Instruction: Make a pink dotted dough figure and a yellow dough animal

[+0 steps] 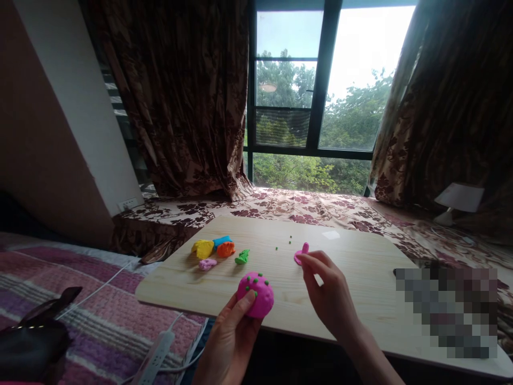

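Note:
A bright pink modelling-clay dome (262,302) dotted with several small green clay bits is gripped in my left hand (230,331), the thumb pressing near one of the dots. My right hand (331,291) is closed in a pinch over the table. Its fingertips overlap a pink clay piece (305,247) with a flat round base and an upright stem; whether they touch it, or hold something tiny, I cannot tell. Three tiny green clay bits, one of them nearest me (276,248), lie left of that piece. A torn green clay lump (242,256) rests beyond the dome.
Yellow clay (202,248), blue clay (222,242), orange clay (226,249) and pale pink clay (207,264) sit on the wooden table (360,267). A white scrap (331,235) lies farther back. At right is a blurred-out patch (449,313). A power strip (156,355) lies below left.

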`<state>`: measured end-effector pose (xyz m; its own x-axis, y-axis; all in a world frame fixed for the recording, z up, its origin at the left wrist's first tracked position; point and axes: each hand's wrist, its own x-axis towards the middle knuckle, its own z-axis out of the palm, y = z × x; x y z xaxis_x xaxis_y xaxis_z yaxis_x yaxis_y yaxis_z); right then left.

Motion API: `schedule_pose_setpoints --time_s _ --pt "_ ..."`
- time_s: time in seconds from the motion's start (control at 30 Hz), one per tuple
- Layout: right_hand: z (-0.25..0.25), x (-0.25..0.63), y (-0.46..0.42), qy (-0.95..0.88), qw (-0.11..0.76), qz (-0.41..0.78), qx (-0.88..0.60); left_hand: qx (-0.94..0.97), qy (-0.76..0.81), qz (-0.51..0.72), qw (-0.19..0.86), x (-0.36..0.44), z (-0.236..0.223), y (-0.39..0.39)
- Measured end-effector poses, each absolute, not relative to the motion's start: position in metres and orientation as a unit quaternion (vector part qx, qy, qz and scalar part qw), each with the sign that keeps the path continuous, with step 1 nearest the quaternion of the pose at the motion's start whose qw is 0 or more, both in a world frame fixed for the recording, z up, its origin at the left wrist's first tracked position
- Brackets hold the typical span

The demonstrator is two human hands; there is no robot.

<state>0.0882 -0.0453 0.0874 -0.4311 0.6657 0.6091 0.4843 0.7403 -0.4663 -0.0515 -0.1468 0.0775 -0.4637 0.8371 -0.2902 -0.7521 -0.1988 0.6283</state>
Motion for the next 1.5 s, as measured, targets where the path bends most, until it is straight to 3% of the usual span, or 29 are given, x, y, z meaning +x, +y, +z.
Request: schedule_pose_setpoints --time_s 0.07,0.23,0.47,0.6,0.8,0.97,1.03,1.1,1.5 --pt "0.089 0.066 -0.021 -0.862 0.302 0.094 -0.396 0.047 0.375 0.777 0.503 -0.056 0.080 -0.148" --pt "0.073 0.000 0.033 -0.862 0.193 0.094 -0.460 0.016 0.360 0.774 0.520 -0.067 0.078 -0.151" --pt "0.048 -0.026 0.062 -0.855 0.141 0.111 -0.486 0.034 0.304 0.783 0.541 -0.075 0.070 -0.155" --pt "0.054 -0.019 0.061 -0.858 0.188 0.124 -0.462 0.011 0.314 0.769 0.556 -0.069 0.080 -0.158" --pt "0.083 -0.005 0.040 -0.857 0.327 0.143 -0.372 0.026 0.350 0.757 0.551 -0.064 0.092 -0.162" --pt "0.088 0.036 -0.032 -0.838 0.406 0.181 -0.317 0.035 0.332 0.763 0.553 -0.063 0.086 -0.157" --pt "0.085 0.059 -0.066 -0.792 0.499 0.252 -0.245 0.048 0.315 0.764 0.562 -0.056 0.083 -0.154" --pt "0.082 0.078 -0.091 -0.774 0.528 0.278 -0.212 0.058 0.303 0.760 0.572 -0.046 0.082 -0.151" --pt "0.078 0.092 -0.095 -0.778 0.563 0.176 -0.215 0.095 0.320 0.744 0.579 -0.025 0.085 -0.147"
